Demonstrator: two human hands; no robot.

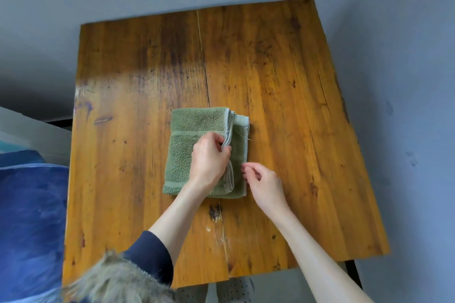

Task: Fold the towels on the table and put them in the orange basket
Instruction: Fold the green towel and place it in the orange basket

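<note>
A folded green towel [197, 152] lies near the middle of the wooden table [270, 81]. The left hand [210, 157] grips the towel's stacked hemmed edges. The right hand [264, 186], just beside the towel's right edge, pinches that edge with curled fingers. No label or writing is readable.

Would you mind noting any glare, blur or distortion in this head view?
Head view: pale glare on the table left of centre; wide-angle bending of its edges; fur trim blurred at the bottom; green towel and both hands fairly sharp.
</note>
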